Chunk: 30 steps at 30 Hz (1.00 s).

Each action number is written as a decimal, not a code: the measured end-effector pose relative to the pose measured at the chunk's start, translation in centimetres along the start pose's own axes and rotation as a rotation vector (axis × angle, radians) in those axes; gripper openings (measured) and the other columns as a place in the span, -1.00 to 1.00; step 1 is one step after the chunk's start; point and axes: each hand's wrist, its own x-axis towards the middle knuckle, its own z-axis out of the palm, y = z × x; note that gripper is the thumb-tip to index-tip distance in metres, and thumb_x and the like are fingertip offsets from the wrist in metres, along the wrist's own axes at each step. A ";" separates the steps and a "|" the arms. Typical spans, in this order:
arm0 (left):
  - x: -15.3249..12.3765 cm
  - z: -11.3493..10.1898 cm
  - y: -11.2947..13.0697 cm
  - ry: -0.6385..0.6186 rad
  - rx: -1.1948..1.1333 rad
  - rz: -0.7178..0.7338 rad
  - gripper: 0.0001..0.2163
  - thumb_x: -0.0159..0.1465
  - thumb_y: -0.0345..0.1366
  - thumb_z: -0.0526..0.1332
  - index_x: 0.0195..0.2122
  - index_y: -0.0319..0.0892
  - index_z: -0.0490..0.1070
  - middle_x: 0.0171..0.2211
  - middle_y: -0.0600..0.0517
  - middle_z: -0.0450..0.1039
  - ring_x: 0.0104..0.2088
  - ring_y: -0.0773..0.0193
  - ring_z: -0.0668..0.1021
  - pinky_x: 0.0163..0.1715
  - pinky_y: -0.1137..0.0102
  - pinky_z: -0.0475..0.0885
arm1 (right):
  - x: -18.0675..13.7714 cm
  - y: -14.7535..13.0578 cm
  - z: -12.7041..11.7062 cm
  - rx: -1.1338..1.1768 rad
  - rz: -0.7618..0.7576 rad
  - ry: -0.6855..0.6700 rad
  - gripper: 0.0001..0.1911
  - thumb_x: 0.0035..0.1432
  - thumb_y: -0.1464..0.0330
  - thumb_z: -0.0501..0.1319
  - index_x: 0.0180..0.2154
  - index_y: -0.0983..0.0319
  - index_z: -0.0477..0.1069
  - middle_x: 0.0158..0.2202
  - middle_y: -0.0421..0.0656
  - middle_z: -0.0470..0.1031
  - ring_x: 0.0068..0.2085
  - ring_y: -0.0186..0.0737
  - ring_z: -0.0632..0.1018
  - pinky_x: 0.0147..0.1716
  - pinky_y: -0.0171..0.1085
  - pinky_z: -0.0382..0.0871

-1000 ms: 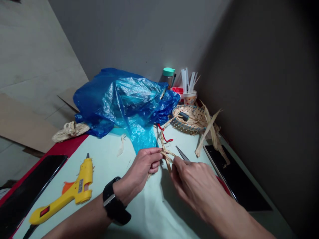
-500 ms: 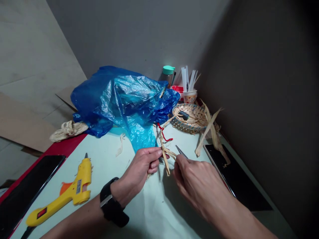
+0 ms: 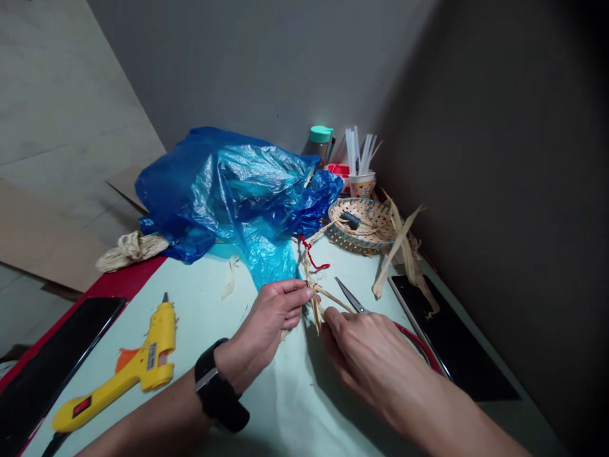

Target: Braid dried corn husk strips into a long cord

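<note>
My left hand (image 3: 270, 320), with a black watch on the wrist, pinches a bundle of dry straw strips (image 3: 313, 293) tied with red thread (image 3: 309, 251). My right hand (image 3: 368, 355) is closed on one strip of that bundle, pulling it sideways. Scissors with red handles (image 3: 354, 297) lie on the table just beyond my right hand, blades pointing away from me.
A yellow glue gun (image 3: 124, 374) lies at the left. A blue plastic bag (image 3: 228, 190) fills the back. A woven basket (image 3: 361, 223), a cup of sticks (image 3: 361, 171), a green-capped bottle (image 3: 320, 143), loose straw (image 3: 404, 247) and a black tablet (image 3: 451, 346) are at the right.
My right hand has drawn back toward me along the straw strip, uncovering more of the scissors. My left hand has kept its pinch in place.
</note>
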 end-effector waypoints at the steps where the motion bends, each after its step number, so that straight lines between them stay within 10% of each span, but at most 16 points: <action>1: 0.0 0.0 0.0 0.002 0.000 0.001 -0.83 0.07 -0.29 0.33 -0.39 -0.27 0.42 -0.53 0.13 0.20 -0.62 0.55 0.08 -0.65 0.51 -0.11 | -0.1 0.4 -0.4 0.055 -0.001 -0.015 -0.84 0.22 0.46 0.01 -0.38 0.24 0.30 -0.55 -0.17 0.47 -0.59 -0.21 0.48 -0.60 -0.25 -0.10; 8: -0.4 -0.1 0.5 0.021 -0.005 0.046 -0.88 0.06 -0.32 0.32 -0.43 -0.25 0.46 -0.52 0.12 0.30 -0.63 0.56 0.12 -0.65 0.52 -0.08 | 0.3 2.8 -1.9 0.154 0.137 0.229 -0.74 0.27 0.21 0.04 -0.22 0.25 0.35 -0.39 -0.12 0.46 -0.41 -0.24 0.46 -0.44 -0.34 0.16; 14: -0.1 -0.5 0.6 0.048 0.065 0.061 -0.86 0.02 -0.31 0.35 -0.47 -0.27 0.44 -0.62 0.17 0.21 -0.67 0.56 0.07 -0.67 0.49 -0.16 | 1.2 2.6 -1.9 0.214 0.053 0.042 -0.75 0.28 0.48 -0.04 -0.36 0.27 0.37 -0.41 -0.14 0.47 -0.39 -0.31 0.44 -0.39 -0.37 0.16; 30: -0.6 -1.0 0.2 -0.030 0.153 0.132 -0.86 0.02 -0.34 0.25 -0.61 -0.29 0.38 -0.66 0.15 0.18 -0.69 0.55 0.07 -0.70 0.48 -0.14 | 0.9 -5.4 1.1 -0.105 0.104 0.041 -0.65 0.11 0.59 0.02 -0.03 0.37 0.25 -0.27 0.03 0.52 -0.41 -0.15 0.55 -0.55 -0.28 0.09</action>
